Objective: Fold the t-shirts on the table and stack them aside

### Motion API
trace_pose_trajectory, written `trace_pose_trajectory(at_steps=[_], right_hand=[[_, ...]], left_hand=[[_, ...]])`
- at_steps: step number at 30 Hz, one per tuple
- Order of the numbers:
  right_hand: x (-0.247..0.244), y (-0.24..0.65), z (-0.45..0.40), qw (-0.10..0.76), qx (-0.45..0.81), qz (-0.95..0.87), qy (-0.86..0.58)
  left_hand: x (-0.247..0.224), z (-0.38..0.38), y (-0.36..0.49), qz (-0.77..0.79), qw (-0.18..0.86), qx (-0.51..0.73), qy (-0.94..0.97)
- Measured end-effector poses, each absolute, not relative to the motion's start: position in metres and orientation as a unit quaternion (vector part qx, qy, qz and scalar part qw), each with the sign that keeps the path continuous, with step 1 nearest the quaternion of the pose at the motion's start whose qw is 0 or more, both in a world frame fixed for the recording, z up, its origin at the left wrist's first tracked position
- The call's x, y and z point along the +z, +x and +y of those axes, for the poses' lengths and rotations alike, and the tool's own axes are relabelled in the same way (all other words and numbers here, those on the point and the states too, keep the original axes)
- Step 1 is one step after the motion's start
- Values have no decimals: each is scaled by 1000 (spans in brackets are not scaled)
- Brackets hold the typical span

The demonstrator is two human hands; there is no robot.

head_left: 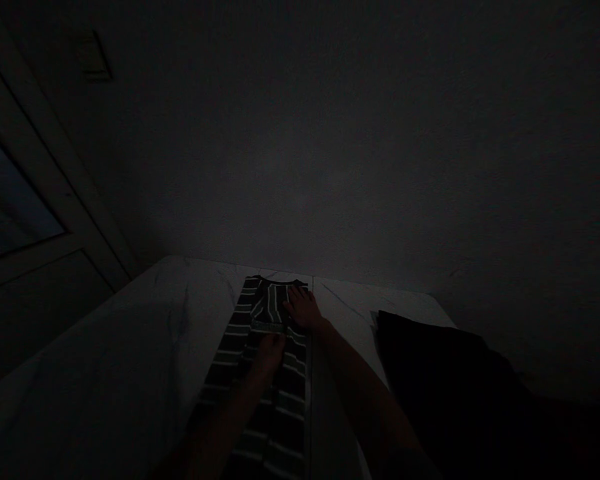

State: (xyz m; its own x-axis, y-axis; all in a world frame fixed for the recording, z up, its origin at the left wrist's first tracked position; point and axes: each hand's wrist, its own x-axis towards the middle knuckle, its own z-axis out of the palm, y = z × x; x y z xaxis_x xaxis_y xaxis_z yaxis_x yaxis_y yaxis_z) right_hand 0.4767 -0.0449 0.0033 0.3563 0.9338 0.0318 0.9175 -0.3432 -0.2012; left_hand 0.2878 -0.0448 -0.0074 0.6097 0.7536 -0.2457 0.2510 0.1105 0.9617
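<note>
dim tabletop (130,333), striped garment (275,407) under open right hand (303,308), left fingers (275,343) unclear

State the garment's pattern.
The garment has thin pale stripes on dark, shown in the head view.

Left of the striped garment (280,413), a wide stretch of the white marble-patterned counter (110,340) gives a hand room to pass. A narrower strip of counter runs to the right, between the garment and a dark bundle (440,380) that blocks the way farther right. The wall (300,167) closes off the counter's far edge. The right grip (303,308) and left grip (270,353) lie over the garment, with the right grip farther forward. Beyond the counter's left edge stands a door frame (55,187).
</note>
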Motion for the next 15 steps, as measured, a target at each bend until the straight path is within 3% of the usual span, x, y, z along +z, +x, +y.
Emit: trace_pose_trajectory(at_steps=[10,15], right_hand=[[1,477,-43,84,41,-562,-822],[-2,479,-41,76,50,-559,-824]], left_hand=[[-4,-64,256,361,587,171,704],[-3,-82,234,324,626,128,697]])
